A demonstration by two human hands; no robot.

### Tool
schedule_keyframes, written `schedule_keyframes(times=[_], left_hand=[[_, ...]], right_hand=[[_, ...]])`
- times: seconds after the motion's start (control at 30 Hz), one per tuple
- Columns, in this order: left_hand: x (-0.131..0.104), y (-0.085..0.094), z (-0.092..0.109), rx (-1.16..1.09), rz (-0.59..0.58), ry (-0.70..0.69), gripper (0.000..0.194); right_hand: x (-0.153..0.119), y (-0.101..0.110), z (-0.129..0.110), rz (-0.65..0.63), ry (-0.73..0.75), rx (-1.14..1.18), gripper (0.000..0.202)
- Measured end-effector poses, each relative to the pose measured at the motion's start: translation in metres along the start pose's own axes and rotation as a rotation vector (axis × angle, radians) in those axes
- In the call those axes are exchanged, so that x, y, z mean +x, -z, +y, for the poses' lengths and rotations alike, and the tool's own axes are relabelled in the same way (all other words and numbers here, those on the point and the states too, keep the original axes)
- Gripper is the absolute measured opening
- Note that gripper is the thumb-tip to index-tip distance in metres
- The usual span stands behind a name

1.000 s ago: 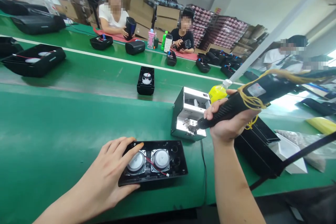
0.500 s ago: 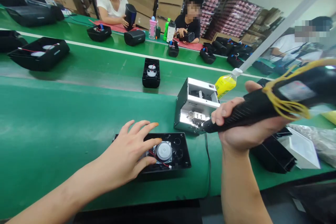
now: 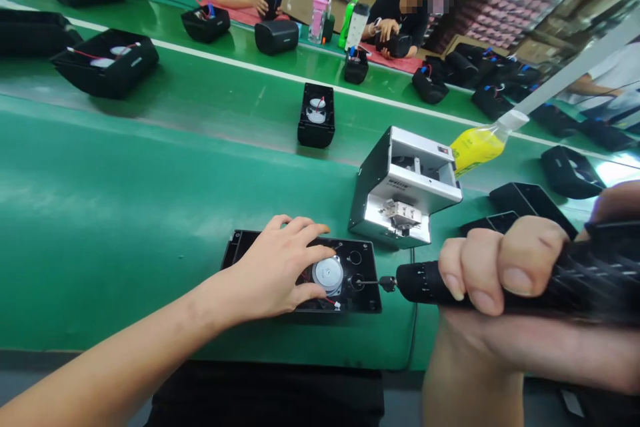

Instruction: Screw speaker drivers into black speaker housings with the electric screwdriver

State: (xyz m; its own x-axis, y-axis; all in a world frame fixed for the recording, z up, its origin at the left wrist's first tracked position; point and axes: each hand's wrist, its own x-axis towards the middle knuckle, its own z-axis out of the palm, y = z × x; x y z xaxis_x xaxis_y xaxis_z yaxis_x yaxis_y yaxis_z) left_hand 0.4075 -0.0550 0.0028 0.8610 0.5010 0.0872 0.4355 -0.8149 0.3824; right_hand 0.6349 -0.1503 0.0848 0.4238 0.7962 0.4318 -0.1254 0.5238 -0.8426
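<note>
A black speaker housing [image 3: 370, 297] lies open side up on the green table in front of me. Round metal-backed speaker drivers sit in it, and one driver [image 3: 328, 275] shows beside my fingers. My left hand [image 3: 290, 267] rests over the housing with fingers apart, thumb and index finger at that driver's edge; it covers the housing's middle. A short red wire with a white plug [image 3: 337, 305] lies by the thumb. My right hand [image 3: 505, 267] is wrapped round a black electric screwdriver [image 3: 417, 282], whose thin bit points left over the housing's right end.
A silver and black screw feeder [image 3: 405, 190] stands behind the housing, its cable running down the table. Behind it leans a yellow-labelled bottle [image 3: 480, 147]. Another open housing [image 3: 317, 117] sits on the conveyor. Two co-workers handle speakers across the line; black housings [image 3: 530, 203] lie to the right.
My right hand has brought the screwdriver down and turned it level, its bit now over the housing's right end. My left hand stays on the housing. The view has shifted.
</note>
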Motion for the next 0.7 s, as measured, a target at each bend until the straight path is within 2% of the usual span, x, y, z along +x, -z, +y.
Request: schedule_keyframes(times=[0.13, 0.2, 0.3, 0.43, 0.57, 0.7], left_hand=[[0.002, 0.001, 0.001, 0.002, 0.004, 0.007, 0.045], [0.003, 0.0, 0.001, 0.002, 0.005, 0.004, 0.045], [0.003, 0.0, 0.001, -0.003, 0.016, -0.01, 0.047], [0.002, 0.001, 0.001, -0.01, 0.024, -0.011, 0.046], [0.003, 0.004, 0.002, -0.009, -0.008, 0.001, 0.046], [0.004, 0.005, 0.003, -0.006, -0.014, 0.007, 0.045]], right_hand=[[-0.013, -0.006, 0.014, -0.057, -0.021, 0.054, 0.047], [-0.019, -0.008, 0.02, -0.046, -0.037, 0.081, 0.044], [-0.024, -0.01, 0.027, -0.006, -0.048, 0.114, 0.052], [-0.025, -0.003, 0.035, -0.036, -0.071, 0.108, 0.053], [-0.022, 0.01, 0.042, -0.151, -0.031, 0.062, 0.059], [-0.022, 0.014, 0.044, -0.133, -0.041, 0.031, 0.061]])
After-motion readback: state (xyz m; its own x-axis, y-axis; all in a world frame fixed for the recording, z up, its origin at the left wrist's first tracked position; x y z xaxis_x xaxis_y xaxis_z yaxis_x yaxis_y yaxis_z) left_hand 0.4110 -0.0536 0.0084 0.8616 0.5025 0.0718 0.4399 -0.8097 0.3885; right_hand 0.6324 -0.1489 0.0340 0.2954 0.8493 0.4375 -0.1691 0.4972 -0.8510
